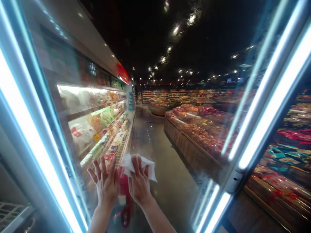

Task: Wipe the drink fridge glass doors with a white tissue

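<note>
Left hand (105, 183) flat against a glass pane (170, 191), fingers spread wide and holding nothing, as the right hand (139, 184) presses a crumpled white wipe (149, 170) to the same pane, its fingers (136, 166) splayed across the sheet. The two hands sit just apart, low in the frame and near its center, with bare forearms rising from the bottom edge.

At far left, a wire rack (12, 213) shows in the corner beside a glowing LED tube light (31, 139) that runs up the side of the view. Beyond it, a refrigerated wall case (94, 119) carries bagged and packaged foods (82, 134) on lit shelves, beneath a red overhead sign (122, 72). A red object (124, 194) appears just below and between the hands; what it is, and which side of the glass it lies on, cannot be told.

Down the center, a polished supermarket floor (150, 139) leads toward a round island display (157, 109). To its right stands a long wooden-sided display counter (189, 145) heaped with red-toned foods (201, 129), marked by a small price sign (201, 100). Ceiling spotlights (175, 30) dot the dark overhead. At far right, more bright tube lights (269, 100) frame colorful packets (284, 155) in a second bin.
</note>
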Tool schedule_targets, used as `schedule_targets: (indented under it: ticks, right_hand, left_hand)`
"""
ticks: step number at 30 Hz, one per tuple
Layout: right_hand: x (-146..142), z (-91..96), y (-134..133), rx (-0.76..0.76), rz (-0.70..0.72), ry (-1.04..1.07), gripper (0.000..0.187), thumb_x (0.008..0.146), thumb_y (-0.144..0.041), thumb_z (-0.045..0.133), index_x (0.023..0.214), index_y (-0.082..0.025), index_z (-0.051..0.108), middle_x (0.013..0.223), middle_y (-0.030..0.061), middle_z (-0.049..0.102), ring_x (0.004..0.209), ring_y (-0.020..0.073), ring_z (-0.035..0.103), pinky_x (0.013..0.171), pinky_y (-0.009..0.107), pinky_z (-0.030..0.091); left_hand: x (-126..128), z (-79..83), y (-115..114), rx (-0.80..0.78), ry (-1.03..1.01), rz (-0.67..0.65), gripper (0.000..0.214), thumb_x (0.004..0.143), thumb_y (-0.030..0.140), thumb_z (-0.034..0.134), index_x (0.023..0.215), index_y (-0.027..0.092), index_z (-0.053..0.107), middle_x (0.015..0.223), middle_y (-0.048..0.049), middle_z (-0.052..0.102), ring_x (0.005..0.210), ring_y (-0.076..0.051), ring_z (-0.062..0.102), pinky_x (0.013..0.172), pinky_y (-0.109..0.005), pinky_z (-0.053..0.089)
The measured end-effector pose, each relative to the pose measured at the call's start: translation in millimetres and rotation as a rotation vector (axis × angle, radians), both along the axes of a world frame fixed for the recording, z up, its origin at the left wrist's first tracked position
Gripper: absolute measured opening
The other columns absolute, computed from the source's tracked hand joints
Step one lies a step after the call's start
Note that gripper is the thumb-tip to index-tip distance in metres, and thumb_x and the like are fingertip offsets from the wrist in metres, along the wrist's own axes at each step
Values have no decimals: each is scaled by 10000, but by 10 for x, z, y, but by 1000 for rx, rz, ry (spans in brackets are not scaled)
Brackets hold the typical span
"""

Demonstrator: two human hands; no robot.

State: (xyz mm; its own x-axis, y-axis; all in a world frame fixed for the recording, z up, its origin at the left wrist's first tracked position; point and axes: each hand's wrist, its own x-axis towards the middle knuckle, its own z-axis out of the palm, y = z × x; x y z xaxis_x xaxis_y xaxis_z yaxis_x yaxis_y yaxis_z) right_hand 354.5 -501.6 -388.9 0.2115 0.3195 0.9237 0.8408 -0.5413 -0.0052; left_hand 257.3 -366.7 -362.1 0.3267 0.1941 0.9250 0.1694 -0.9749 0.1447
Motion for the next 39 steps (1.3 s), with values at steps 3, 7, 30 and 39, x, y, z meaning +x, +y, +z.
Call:
schedule_targets:
  ticks: [3,7,30,39]
  right_hand:
    - [15,69,7,247,-117,97,577,1029,-188,391,1604,-176,349,1723,154,227,1625,316,69,1258,675,129]
    - [-103,144,193,235,-83,127,636,1027,-211,388,1643,-132,250,1674,183,341,1617,347,106,1248,704,144]
    - [-30,9,50,161,-83,84,575,1019,-197,409,1592,-157,375,1695,154,307,1622,344,28,1256,709,95]
    - [401,-64,-744,312,-227,134,711,1029,-177,389,1667,-114,81,1709,210,224,1620,345,-5,1232,748,121]
  left_hand:
    - [-94,1,139,-18,-15,7,855,928,147,580,1618,431,161,1757,-30,20,1614,-346,-54,1275,-717,-6]
    - [-167,-9,260,-27,-20,6,868,921,130,574,1618,439,160,1755,-43,30,1614,-367,-38,1262,-753,21]
    - [-15,-100,129,-94,-49,-32,884,921,136,588,1607,473,143,1757,-33,-6,1604,-399,-44,1212,-824,39]
    - [264,-113,-403,-100,-60,-45,862,923,150,565,1622,427,144,1760,-51,-43,1603,-402,-78,1215,-806,10]
